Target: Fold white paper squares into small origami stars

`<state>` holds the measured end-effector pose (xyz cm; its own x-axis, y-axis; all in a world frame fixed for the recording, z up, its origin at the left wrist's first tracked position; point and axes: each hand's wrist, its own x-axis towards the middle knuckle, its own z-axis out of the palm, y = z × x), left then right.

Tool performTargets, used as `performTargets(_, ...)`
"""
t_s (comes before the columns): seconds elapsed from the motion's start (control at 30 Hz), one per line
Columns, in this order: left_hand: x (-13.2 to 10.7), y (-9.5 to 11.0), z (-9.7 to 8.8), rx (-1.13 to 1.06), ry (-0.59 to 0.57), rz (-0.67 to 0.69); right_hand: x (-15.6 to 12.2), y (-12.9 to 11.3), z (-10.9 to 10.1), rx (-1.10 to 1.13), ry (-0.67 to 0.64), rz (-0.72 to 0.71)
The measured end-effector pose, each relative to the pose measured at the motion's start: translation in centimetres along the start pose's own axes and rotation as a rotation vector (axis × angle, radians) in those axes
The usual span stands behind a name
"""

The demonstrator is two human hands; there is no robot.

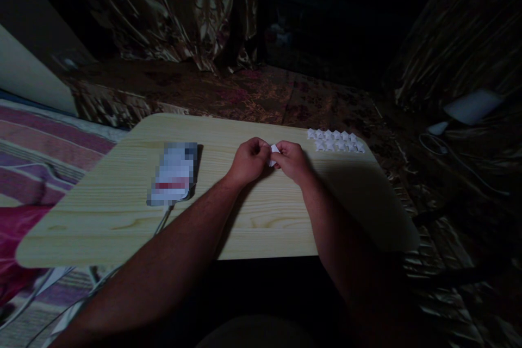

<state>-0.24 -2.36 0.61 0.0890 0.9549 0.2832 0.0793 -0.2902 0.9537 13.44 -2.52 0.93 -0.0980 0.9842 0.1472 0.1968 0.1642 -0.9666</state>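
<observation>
A small piece of folded white paper (274, 155) is pinched between my two hands, just over the middle of the table. On its left side, my left hand (252, 161) has thumb and fingers closed on it. From the right, my right hand (292, 161) grips it with thumb and forefinger. Fingers cover much of the paper, so its full shape is hidden. Several small white folded-paper pieces (336, 136) lie in two rows on the table, to the right of my right hand.
The light wood table (261, 239) has rounded corners. A phone (173, 174), blurred over, lies on its left with a white cable (163, 217) running off the front edge. A striped cloth (61, 141) is at the left. A white lamp-like object (473, 106) stands at the right.
</observation>
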Motion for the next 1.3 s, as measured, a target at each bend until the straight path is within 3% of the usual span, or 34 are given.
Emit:
performTargets(0.47, 0.0, -0.1, 0.0, -0.002, 0.056, 0.02, -0.1, -0.2, 0.5, -0.026, 0.047, 0.004)
performTargets(0.93, 0.1, 0.0, 0.0, -0.018, 0.031, 0.014, 0.0, -0.3, 0.4, 0.013, 0.043, 0.01)
performTargets(1.17, 0.2, 0.0, -0.3, -0.149, -0.014, -0.052, 0.0, -1.2, -0.7, 0.082, 0.138, 0.011)
performTargets(1.3, 0.2, 0.1, -0.5, -0.24, -0.098, -0.058, 0.3, -0.7, -1.0, 0.094, 0.106, -0.028)
